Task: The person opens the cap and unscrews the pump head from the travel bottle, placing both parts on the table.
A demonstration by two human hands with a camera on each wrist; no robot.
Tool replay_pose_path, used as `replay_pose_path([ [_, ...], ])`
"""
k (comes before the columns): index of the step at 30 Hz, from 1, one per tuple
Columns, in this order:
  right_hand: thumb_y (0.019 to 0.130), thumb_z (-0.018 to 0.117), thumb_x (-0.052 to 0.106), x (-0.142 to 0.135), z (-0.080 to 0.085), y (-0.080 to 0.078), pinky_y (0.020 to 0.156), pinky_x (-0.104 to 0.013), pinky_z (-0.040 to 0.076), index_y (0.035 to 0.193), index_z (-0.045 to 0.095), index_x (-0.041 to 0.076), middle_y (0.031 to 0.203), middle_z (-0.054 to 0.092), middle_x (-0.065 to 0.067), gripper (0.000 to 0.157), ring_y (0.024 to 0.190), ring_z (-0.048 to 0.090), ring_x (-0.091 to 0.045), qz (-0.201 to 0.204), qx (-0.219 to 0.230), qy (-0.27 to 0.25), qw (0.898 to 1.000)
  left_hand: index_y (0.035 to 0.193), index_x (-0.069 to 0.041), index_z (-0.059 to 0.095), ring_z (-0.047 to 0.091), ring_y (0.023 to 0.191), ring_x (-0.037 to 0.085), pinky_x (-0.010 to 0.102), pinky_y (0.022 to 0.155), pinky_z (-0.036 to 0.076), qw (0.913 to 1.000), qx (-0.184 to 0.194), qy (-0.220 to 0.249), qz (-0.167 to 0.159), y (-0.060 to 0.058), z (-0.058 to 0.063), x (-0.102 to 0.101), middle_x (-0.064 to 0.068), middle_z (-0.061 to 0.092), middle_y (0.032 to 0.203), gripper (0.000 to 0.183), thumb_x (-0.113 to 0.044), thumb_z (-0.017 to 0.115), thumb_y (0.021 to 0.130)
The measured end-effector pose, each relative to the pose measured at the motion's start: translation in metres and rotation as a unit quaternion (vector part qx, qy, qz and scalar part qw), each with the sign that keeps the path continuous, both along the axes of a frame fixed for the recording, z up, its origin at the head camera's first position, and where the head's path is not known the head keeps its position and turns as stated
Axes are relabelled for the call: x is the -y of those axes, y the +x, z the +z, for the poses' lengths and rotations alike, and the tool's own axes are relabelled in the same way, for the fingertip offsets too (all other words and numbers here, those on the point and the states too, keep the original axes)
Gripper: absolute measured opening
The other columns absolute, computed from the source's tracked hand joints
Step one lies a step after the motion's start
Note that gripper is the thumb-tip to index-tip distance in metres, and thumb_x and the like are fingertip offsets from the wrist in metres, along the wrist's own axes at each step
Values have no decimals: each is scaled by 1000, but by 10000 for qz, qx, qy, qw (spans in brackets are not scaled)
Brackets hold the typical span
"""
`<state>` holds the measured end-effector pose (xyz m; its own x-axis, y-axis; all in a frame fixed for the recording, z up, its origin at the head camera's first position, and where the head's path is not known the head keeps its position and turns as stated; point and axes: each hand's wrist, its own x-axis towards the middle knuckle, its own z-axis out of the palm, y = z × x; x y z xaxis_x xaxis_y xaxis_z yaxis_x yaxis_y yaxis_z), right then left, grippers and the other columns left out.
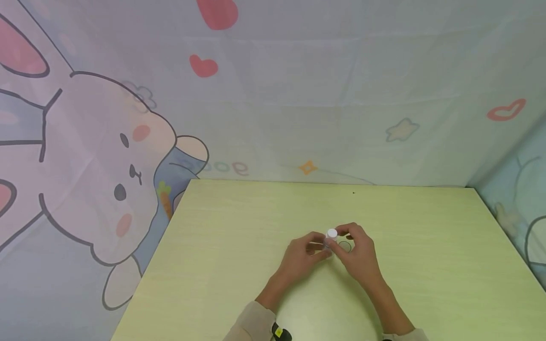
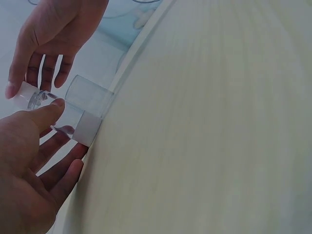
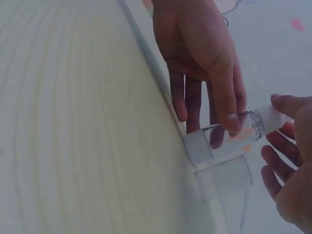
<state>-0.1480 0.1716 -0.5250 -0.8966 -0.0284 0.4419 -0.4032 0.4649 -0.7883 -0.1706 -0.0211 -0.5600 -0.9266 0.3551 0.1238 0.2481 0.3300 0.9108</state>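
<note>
A small clear bottle (image 3: 229,139) with a white cap (image 3: 271,120) and a white band round its bottom stands upright on the table. My left hand (image 1: 300,255) holds the bottle's clear body between thumb and fingers, best seen in the left wrist view. At the top, my right hand (image 1: 359,253) grips the white cap, its thumb on one side; its other fingers are spread beside the bottle in the right wrist view. Right beside the bottle stands a clear open cup (image 2: 90,95), seen as a round rim (image 1: 344,246) in the head view.
Both hands work over the pale wood-grain table (image 1: 239,237), right of its middle. Behind it hangs a cloth (image 1: 298,94) printed with hearts and a rabbit, which also covers the left side. A tiny dark speck (image 1: 353,192) lies near the table's back edge.
</note>
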Motion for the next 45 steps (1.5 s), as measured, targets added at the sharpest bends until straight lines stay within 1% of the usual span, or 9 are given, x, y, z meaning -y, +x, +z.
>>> replay_pose_path([
  [2, 91, 87, 18, 0, 0, 0, 91, -39, 50, 110, 70, 14, 107, 69, 5, 26, 104, 63, -22, 13, 11, 14, 10000, 127, -33, 70, 70, 111, 3, 26, 98, 56, 10000, -7, -12, -2, 0, 0, 0, -15, 72, 124, 32, -43, 79, 97],
  [9, 92, 86, 16, -2, 2, 0, 91, -37, 51, 110, 71, 15, 109, 69, 6, 23, 106, 62, -17, 108, 28, 16, 9999, 126, -34, 70, 71, 111, 4, 26, 97, 57, 10000, -5, 27, 2, 0, 0, 0, -15, 72, 124, 32, -41, 80, 96],
  [15, 93, 84, 14, -3, 2, 0, 91, -37, 51, 111, 72, 16, 110, 70, 7, 21, 106, 63, -19, 209, -83, 45, 9997, 125, -35, 71, 71, 111, 5, 27, 97, 57, 10000, 33, 75, 35, 2, 1, -1, -16, 72, 123, 31, -41, 81, 96],
  [22, 93, 84, 12, -4, 3, 0, 91, -35, 52, 111, 73, 16, 110, 70, 6, 21, 106, 63, -17, 262, -171, 18, 9995, 125, -35, 71, 71, 111, 5, 27, 98, 57, 10000, 23, 68, 56, 1, 1, -1, -15, 72, 122, 32, -42, 80, 96],
  [37, 94, 83, 13, -4, 5, -1, 91, -34, 52, 111, 75, 19, 109, 71, 6, 19, 106, 64, -19, 311, -140, -124, 9993, 126, -35, 71, 71, 113, 8, 27, 98, 57, 9999, 96, 54, 80, 1, 4, -1, -15, 72, 124, 32, -42, 80, 96],
  [45, 94, 83, 13, -5, 7, 0, 91, -34, 52, 111, 76, 17, 108, 70, 6, 19, 105, 65, -23, 301, -136, -69, 9994, 126, -34, 71, 72, 113, 8, 28, 98, 57, 9999, 118, 32, 85, 1, 2, -2, -15, 72, 123, 33, -45, 80, 95],
])
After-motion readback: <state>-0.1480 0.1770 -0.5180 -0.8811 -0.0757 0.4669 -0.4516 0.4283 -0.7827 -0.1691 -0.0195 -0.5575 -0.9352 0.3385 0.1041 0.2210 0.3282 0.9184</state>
